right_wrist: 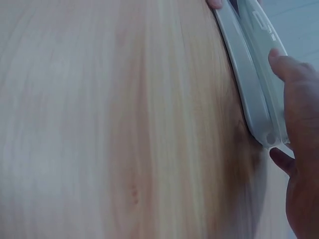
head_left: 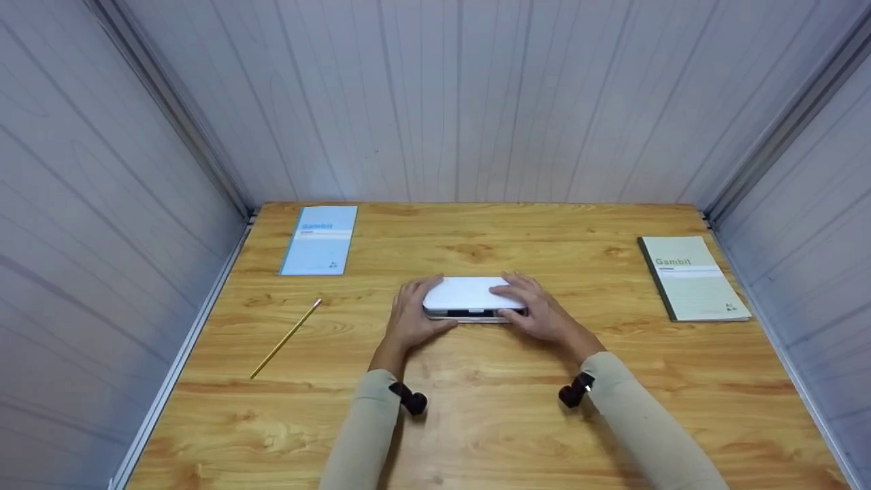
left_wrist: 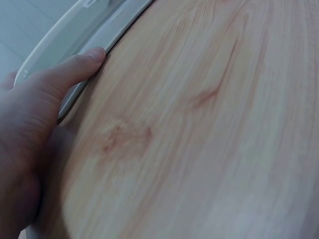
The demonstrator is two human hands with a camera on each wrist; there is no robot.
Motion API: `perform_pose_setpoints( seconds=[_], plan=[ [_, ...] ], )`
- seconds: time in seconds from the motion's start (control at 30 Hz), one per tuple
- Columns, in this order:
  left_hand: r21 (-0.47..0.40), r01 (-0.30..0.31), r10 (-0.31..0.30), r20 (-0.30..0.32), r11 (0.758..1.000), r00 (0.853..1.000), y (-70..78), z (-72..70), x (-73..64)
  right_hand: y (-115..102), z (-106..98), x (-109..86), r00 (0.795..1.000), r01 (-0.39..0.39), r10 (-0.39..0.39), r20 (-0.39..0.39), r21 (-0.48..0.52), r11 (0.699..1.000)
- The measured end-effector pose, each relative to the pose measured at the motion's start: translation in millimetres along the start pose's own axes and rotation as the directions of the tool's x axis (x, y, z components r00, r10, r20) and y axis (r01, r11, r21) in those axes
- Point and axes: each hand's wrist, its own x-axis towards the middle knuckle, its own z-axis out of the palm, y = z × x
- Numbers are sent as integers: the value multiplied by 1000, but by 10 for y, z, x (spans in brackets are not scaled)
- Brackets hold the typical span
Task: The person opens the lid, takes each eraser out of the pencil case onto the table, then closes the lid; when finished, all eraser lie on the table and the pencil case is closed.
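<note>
A white pencil case point(head_left: 466, 294) lies on the wooden table between both hands, its lid slightly raised along the near side and a dark gap showing beneath. My left hand point(head_left: 412, 316) grips the left end, thumb on the near lower rim and fingers round the far side. In the left wrist view that thumb point(left_wrist: 82, 64) presses along the base's edge. At the other end my right hand point(head_left: 539, 313) holds the lid, fingers over its top and thumb at its front edge. The right wrist view shows the lid point(right_wrist: 264, 59) tilted up from the base point(right_wrist: 244, 74).
A yellow pencil point(head_left: 286, 338) lies to the left. Behind it is a light blue notebook point(head_left: 318, 241) near the table's far edge. A cream notebook with a dark spine point(head_left: 695, 279) sits at the right. Pale panel walls point(head_left: 435, 102) enclose the table point(head_left: 476, 422) at the back and sides.
</note>
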Motion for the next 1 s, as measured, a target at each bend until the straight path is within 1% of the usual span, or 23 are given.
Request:
perform_pose_setpoints(
  seconds=[0.13, 0.23, 0.4, 0.53, 0.67, 0.8, 0.93, 1.0],
  plan=[
    [-31, 8, -8, -1, 999, 1000, -5, 0, -4, -12, -10, -13, 999, 2, -1, -33, 13, 1000],
    [-55, 19, -19, -7, 998, 1000, -14, -1, -2, -12, -17, -4, 996, 34, -33, -78, 12, 999],
    [-99, 37, -39, -15, 994, 999, -28, -6, -3, -1, -51, 36, 977, 115, -116, -178, -19, 993],
    [-122, 39, -42, -22, 992, 999, -17, -21, -13, -6, -101, 84, 963, 135, -138, -231, -30, 990],
    [-130, 44, -48, -21, 991, 999, -12, -29, -15, -17, -150, 126, 959, 121, -120, -259, -13, 993],
    [-133, 53, -56, -17, 990, 998, -24, -25, -9, -38, -181, 165, 957, 82, -79, -280, -1, 997],
    [-147, 65, -68, -16, 987, 998, -24, -23, -9, -37, -186, 214, 948, 42, -36, -317, 14, 999],
    [-150, 61, -65, -22, 987, 998, -22, -23, -12, -28, -187, 244, 941, 24, -11, -337, 35, 999]
  ],
)
